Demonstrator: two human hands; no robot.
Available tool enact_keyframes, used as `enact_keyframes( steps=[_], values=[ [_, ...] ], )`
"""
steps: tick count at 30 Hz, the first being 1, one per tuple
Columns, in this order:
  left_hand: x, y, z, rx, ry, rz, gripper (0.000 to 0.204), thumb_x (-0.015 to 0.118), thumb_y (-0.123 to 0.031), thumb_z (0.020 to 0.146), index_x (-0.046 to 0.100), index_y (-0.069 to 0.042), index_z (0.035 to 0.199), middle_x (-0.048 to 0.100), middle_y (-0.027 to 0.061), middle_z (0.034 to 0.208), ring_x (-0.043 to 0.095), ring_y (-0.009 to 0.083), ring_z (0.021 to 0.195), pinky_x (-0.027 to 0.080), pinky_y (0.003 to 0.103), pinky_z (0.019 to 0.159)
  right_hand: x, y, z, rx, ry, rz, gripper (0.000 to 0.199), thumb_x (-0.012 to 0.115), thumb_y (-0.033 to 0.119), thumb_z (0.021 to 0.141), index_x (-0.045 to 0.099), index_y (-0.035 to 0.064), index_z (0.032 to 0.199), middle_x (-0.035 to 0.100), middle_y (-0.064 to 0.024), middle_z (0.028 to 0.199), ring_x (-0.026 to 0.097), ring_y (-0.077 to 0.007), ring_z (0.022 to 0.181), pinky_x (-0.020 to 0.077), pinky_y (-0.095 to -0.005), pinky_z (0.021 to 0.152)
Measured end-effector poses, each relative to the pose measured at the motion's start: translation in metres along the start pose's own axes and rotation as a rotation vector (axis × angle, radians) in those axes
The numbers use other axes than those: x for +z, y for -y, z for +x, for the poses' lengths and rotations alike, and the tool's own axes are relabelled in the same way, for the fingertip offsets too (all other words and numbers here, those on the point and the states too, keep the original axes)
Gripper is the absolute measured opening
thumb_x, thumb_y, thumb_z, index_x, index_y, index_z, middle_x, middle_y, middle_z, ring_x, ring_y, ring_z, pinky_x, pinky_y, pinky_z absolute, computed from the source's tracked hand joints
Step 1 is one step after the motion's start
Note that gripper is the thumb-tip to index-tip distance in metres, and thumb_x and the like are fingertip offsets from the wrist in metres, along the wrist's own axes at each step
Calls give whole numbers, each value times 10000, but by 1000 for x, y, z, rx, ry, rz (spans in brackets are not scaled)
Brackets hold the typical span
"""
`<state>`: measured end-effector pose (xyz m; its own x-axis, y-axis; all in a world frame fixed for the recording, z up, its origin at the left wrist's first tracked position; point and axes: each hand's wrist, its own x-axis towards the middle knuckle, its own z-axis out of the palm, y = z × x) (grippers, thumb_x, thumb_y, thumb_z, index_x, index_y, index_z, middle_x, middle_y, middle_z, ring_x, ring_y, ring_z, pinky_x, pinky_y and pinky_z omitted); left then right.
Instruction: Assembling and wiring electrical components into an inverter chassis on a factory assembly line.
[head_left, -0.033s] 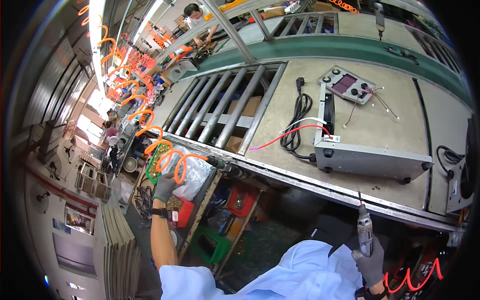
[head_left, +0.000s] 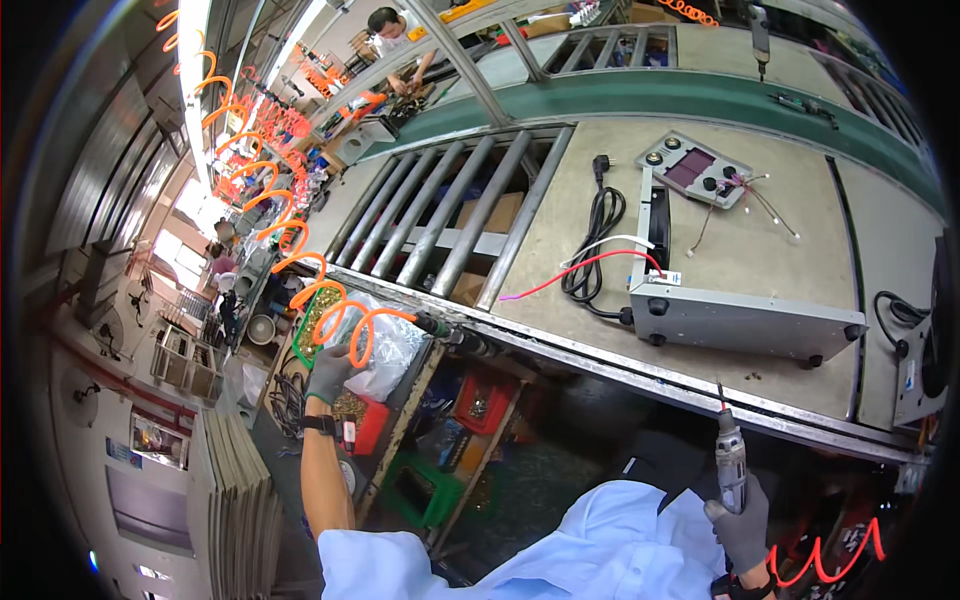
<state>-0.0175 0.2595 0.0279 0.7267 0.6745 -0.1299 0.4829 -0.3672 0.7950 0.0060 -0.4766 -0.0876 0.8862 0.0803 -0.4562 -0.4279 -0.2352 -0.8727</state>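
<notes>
In a grey glove, my left hand (head_left: 328, 376) reaches over the parts shelf at the left, between a green tray (head_left: 303, 345) of small brass-coloured fasteners and a red bin (head_left: 371, 428). A clear plastic bag (head_left: 388, 360) lies beside its fingertips; what the fingers hold, if anything, is too small to see. My right hand (head_left: 742, 528), gloved too, is wrapped round a silver power screwdriver (head_left: 731, 462) with its bit pointing up at the bench edge. Beyond that bit, a grey metal appliance housing (head_left: 745, 322) with black feet rests on its side, red and white wires coming out.
A control panel (head_left: 694, 170) with loose wires lies behind the housing, and a coiled black power cord (head_left: 598, 240) beside it. Metal rollers (head_left: 465, 215) adjoin the bench. An orange coiled hose (head_left: 318, 300) hangs near my left hand. A co-worker (head_left: 400, 45) works at the far left.
</notes>
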Motion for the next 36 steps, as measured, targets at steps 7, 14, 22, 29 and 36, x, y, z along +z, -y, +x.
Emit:
enact_keyframes(
  steps=[7, 14, 22, 29, 36],
  values=[
    [-27, 25, 52, -104, -14, 187, 259, 707, 6, 878, 738, 55, 1130, 757, 111, 1018, 747, 211, 836, 629, 320, 762, 12, 8, 2, 16, -4, 6, 470, 789, 98, 710, 596, 18, 1131, 558, -10, 830, 525, -83, 665, 457, -273, 576],
    [-40, 76, 76, 351, -113, -129, 82, 687, -7, 936, 709, 34, 1003, 718, 77, 923, 706, 179, 786, 602, 273, 737, 20, 14, 7, -31, 35, 25, 385, 730, 95, 735, 574, 32, 1081, 577, -35, 745, 537, -94, 520, 450, -264, 448],
    [-29, 64, 64, -38, -110, 422, 317, 697, -284, 929, 753, 18, 1009, 782, 179, 905, 778, 270, 846, 588, 368, 709, 22, 11, 12, 25, 61, 2, 494, 798, 111, 699, 612, 21, 1148, 571, -6, 848, 532, -91, 704, 480, -281, 625],
    [9, 97, 83, 245, -176, 1185, 323, 633, -259, 925, 738, -58, 1154, 725, 229, 1168, 685, 419, 1121, 547, 509, 968, 29, 5, 10, -44, 27, -60, 518, 843, 165, 704, 638, 21, 1158, 627, -32, 899, 573, -123, 780, 513, -306, 723],
    [-15, 104, 77, 523, -338, 964, 407, 582, -129, 906, 660, -41, 1296, 698, 216, 1257, 627, 424, 1222, 467, 511, 1073, 18, 6, 5, -271, -76, -233, 617, 902, 278, 728, 635, 15, 1218, 712, -176, 945, 723, -256, 824, 581, -397, 763]
  ],
)
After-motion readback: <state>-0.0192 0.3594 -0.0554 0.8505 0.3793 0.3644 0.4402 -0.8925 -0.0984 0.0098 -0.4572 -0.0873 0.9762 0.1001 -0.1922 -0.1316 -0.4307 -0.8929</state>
